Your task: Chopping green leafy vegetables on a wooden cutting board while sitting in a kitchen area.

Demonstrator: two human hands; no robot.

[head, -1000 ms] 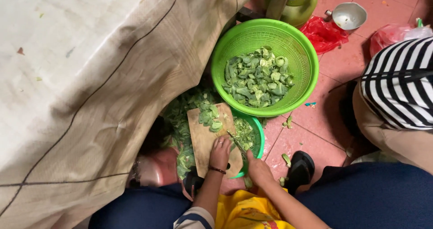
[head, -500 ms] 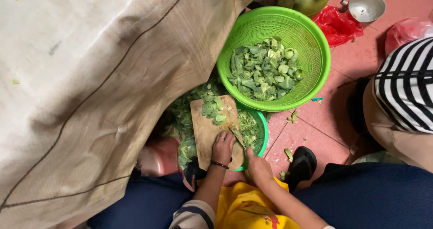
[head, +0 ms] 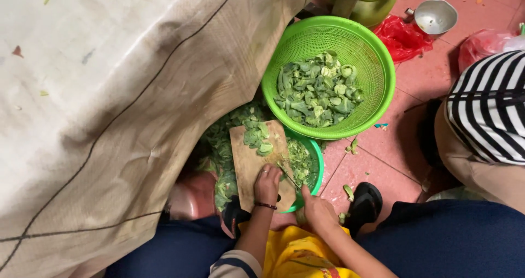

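So, mid-chop: left hand (head: pixel 267 184) pins leafy greens (head: pixel 257 137) on worn wooden cutting board (head: pixel 247 160) over small green basket (head: pixel 316 171); right hand (head: pixel 318 212) wrapped round knife (head: pixel 288 175). Next calls for fingers tucked, steady downward cuts.

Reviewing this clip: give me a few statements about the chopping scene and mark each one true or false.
1. The left hand rests on the wooden cutting board. True.
2. The large green basket is empty. False: it holds chopped green leaves.
3. The right hand holds a knife over the board. True.
4. The metal bowl sits on the cutting board. False: it stands on the red tiled floor, far from the board.
5. A person in a striped top is at the right. True.
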